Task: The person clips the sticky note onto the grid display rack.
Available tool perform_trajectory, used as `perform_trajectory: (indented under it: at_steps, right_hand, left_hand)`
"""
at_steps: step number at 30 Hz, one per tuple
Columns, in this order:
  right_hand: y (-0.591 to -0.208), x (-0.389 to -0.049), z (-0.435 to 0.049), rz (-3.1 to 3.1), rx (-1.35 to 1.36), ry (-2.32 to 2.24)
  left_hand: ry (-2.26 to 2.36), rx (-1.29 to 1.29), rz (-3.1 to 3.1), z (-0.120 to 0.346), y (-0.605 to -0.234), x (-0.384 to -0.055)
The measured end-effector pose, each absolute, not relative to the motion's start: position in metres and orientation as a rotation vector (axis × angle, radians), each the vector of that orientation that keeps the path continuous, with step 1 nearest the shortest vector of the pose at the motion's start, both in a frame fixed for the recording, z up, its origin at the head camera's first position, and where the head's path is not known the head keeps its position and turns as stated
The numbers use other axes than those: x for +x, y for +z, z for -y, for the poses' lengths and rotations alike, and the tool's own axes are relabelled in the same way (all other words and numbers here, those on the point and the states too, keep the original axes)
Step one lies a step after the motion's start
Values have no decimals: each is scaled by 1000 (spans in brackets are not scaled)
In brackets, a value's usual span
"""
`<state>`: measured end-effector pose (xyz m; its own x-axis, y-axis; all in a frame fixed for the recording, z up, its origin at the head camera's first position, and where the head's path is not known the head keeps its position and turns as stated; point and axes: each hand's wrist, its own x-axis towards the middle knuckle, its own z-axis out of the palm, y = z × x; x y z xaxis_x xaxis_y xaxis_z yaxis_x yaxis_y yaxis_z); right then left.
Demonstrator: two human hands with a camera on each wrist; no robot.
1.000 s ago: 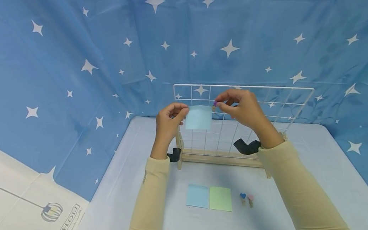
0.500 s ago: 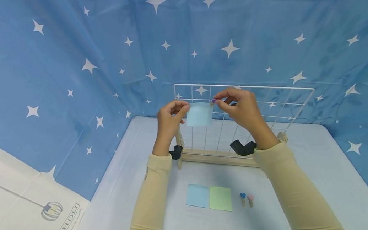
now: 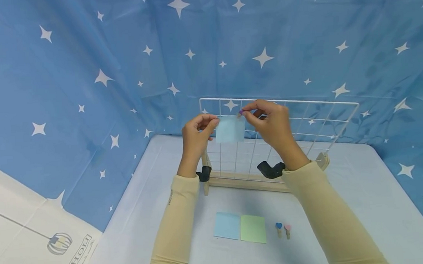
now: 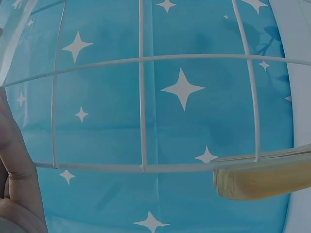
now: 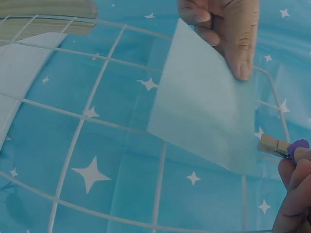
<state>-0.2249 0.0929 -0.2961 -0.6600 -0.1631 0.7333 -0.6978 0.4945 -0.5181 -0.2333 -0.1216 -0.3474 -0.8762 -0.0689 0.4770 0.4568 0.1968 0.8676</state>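
In the head view my left hand (image 3: 198, 135) pinches the upper left corner of a light blue sticky note (image 3: 229, 129), held up against a white wire grid (image 3: 302, 119). My right hand (image 3: 269, 121) pinches a small wooden clothespin (image 5: 272, 144) with a purple decoration by its decorated end. Its wooden tip points at the note's top edge, near the right corner. The right wrist view shows the note hanging flat from the left thumb and fingers. Only part of the left hand (image 4: 17, 170) shows at the edge of the left wrist view.
The grid stands in a wooden base (image 3: 244, 182) on a white table (image 3: 141, 235). Nearer me lie a blue sticky note (image 3: 227, 225), a green sticky note (image 3: 253, 229), and two clothespins with a blue heart (image 3: 278, 226) and a pink heart (image 3: 288, 228). A starry blue curtain (image 3: 204, 34) hangs behind.
Both hands have risen slightly, and the note with them. My right hand has moved left, bringing the purple clothespin from beside the note's corner to its top edge.
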Motion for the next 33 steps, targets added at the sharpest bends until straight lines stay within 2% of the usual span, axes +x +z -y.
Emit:
perform_trajectory:
  at_steps: [8, 33]
  right_hand:
    - [-299, -229, -85, 2101, 693, 1121]
    - [-293, -226, -60, 2209, 720, 734]
  left_hand:
    - [-1693, -354, 2061, 118, -350, -237]
    - [-1614, -340, 2035, 112, -358, -240]
